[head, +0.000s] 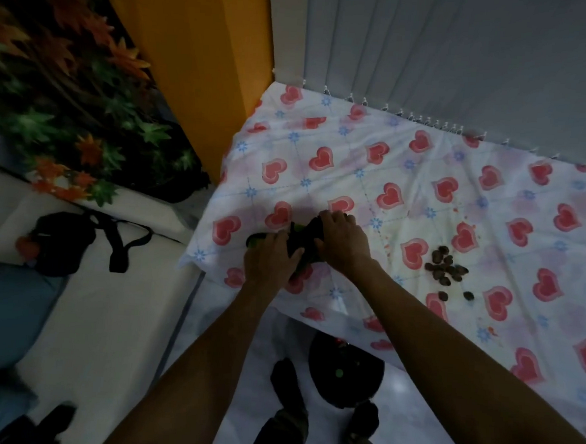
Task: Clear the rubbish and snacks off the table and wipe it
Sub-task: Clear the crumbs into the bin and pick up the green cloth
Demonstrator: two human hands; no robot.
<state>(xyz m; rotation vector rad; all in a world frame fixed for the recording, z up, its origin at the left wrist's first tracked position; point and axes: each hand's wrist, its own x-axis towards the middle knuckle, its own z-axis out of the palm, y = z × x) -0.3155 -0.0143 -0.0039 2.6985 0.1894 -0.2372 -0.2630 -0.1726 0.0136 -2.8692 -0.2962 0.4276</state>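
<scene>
The table (pixel 424 182) wears a white cloth with red hearts. Near its front left corner lies a dark green and black wrapper (pixel 300 243). My left hand (pixel 270 258) grips the wrapper's near end, and my right hand (pixel 342 240) presses on its far end; the hands hide most of it. A small heap of dark brown snack pieces (pixel 445 265) lies on the cloth to the right of my right hand, with two loose pieces (pixel 455 295) just in front of the heap. Small reddish specks (pixel 388 243) dot the cloth between my hand and the heap.
A black round bin (pixel 344 372) stands on the floor under the table's front edge, beside my feet. A black bag (pixel 64 242) lies on a white seat at the left. Leafy plants (pixel 69 105) and an orange wall are at the far left, and grey blinds behind the table.
</scene>
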